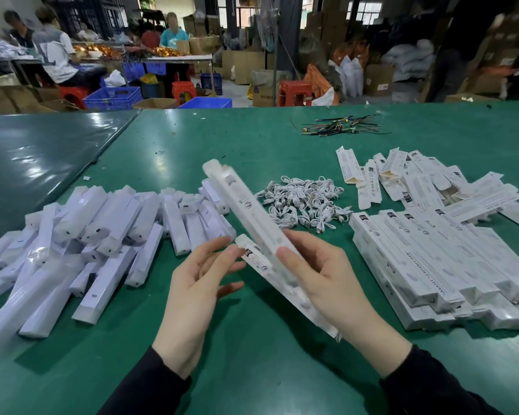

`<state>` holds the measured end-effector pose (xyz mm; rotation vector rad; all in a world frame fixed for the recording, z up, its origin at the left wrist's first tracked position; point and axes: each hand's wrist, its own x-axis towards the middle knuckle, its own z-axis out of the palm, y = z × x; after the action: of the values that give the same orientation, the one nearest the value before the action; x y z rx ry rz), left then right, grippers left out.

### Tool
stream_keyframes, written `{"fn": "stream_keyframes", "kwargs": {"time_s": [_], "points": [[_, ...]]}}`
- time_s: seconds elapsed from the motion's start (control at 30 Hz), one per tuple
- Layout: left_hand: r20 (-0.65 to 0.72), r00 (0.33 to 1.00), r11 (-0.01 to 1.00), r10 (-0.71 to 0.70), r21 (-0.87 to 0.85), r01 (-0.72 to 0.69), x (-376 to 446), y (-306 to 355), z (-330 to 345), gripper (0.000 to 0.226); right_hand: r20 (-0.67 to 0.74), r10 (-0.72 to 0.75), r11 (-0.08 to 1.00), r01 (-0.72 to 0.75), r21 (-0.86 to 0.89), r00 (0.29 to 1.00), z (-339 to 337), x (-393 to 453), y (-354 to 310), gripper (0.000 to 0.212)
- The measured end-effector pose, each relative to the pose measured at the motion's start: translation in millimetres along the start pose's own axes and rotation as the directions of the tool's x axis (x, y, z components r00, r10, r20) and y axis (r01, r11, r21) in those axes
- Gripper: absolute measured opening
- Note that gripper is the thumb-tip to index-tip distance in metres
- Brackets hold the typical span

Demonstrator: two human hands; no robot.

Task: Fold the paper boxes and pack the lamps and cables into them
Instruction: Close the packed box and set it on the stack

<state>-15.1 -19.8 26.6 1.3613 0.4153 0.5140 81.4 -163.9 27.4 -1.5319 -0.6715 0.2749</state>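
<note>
Currently, right hand: curled round the paper box, gripping it.
Left hand: fingers straight, touching the end flap.
Risk: flap may crease if pushed askew.

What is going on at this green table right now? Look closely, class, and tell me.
A person is packing lamps. The right hand grips a long white paper box, held tilted above the green table; the left hand, fingers fairly straight, touches its near end flap. Wrapped lamps are piled on the left, coiled white cables lie in the middle, and printed boxes are stacked on the right.
</note>
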Motion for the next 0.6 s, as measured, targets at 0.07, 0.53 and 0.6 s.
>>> {"fn": "stream_keyframes", "kwargs": {"time_s": [0.07,0.53,0.6], "points": [[0.010,1.000,0.999,0.027,-0.021,-0.027,-0.1,2.6,0.2,0.054,0.085,0.085,0.984,-0.097,0.150,0.993,9.4,-5.9,-2.2,0.024],[-0.016,0.993,0.989,0.121,-0.086,-0.122,1.0,4.9,-3.1,0.072,0.310,0.283,0.929,-0.340,0.148,0.908,18.2,-13.6,-6.0,0.034],[0.043,0.994,0.990,0.100,-0.100,-0.096,-0.3,9.7,-3.1,0.067,0.231,0.250,0.944,-0.290,0.156,0.940,16.7,-12.2,-5.4,0.024]]}}
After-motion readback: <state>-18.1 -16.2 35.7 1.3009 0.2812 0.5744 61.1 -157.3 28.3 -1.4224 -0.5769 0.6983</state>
